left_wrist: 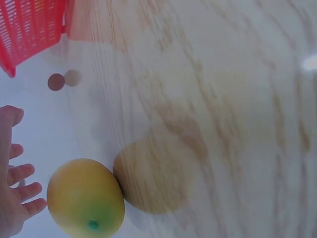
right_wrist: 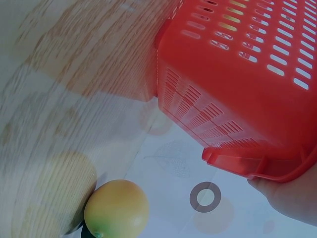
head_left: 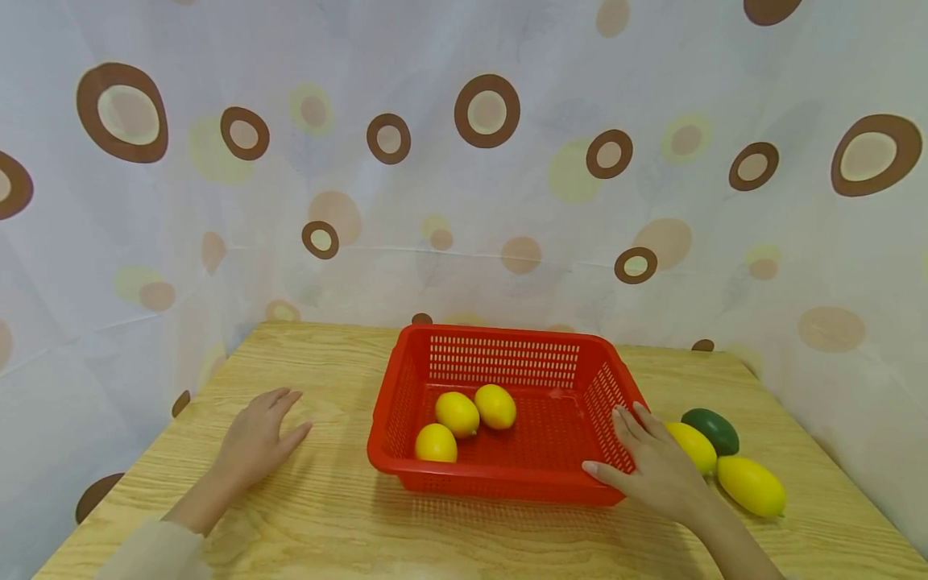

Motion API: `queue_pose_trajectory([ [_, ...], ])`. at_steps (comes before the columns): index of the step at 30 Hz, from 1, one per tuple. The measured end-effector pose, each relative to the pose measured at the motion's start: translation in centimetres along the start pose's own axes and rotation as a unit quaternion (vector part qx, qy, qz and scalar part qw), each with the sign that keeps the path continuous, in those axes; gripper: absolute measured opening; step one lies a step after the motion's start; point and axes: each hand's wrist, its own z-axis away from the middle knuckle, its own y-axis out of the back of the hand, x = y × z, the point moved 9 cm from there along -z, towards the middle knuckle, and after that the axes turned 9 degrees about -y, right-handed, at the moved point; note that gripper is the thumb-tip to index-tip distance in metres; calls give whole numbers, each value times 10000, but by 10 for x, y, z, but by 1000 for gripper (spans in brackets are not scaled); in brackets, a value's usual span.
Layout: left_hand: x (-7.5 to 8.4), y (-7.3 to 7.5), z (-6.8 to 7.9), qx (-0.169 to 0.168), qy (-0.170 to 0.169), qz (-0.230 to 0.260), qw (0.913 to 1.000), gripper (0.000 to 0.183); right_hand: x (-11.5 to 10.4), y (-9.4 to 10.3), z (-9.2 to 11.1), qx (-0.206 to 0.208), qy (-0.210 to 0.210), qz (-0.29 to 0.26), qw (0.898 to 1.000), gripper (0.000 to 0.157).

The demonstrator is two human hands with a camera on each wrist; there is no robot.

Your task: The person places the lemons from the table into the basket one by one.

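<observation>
A red plastic basket (head_left: 507,479) with slotted walls stands on the wooden table. Three yellow lemons (head_left: 457,415) lie in its left half. My right hand (head_left: 663,475) is over the basket's right front corner, fingers straight and spread across the rim. In the right wrist view, part of that hand (right_wrist: 292,198) meets the rim from below. My left hand (head_left: 254,439) is left of the basket over the table, holding nothing, fingers loosely extended. The left wrist view shows a yellow-green fruit (left_wrist: 86,198) beside its fingers (left_wrist: 22,173); I cannot match it in the head view.
Right of the basket, two yellow lemons (head_left: 750,486) and a dark green fruit (head_left: 710,431) lie close together, one lemon partly behind my right hand. A patterned curtain (head_left: 435,177) hangs behind and around the table (head_left: 312,515).
</observation>
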Motion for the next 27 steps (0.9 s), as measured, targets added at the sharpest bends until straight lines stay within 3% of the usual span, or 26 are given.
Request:
queue_pose_trajectory([
  [27, -17, -6, 17, -380, 129, -93, 9991, 47, 0, 0, 1, 31, -19, -13, 10000, 90],
])
